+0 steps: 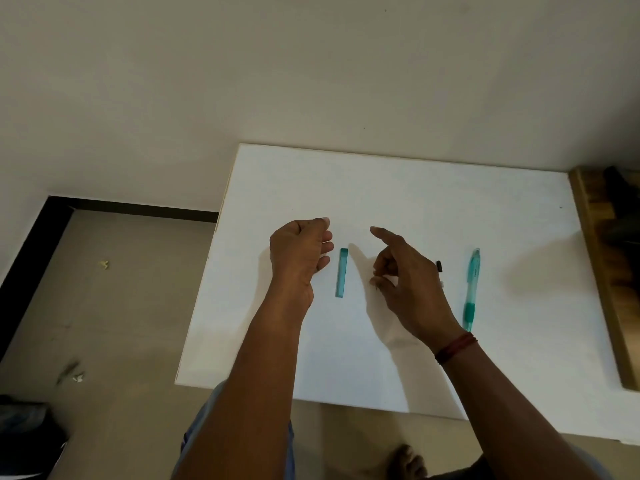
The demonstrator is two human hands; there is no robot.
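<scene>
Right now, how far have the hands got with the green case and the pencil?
Done: the green case and the pencil lie apart on the white board. In hand: nothing I can make out; the left hand and right hand hover either side of the case, not touching it. Left: probably picking one up.

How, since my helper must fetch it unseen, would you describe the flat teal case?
Find the white rectangular board. On it, between the left hand and the right hand, lies a flat translucent teal plastic case. Unlike the longer teal plastic pencil farther right, it is short, boxy and tipless.
</scene>
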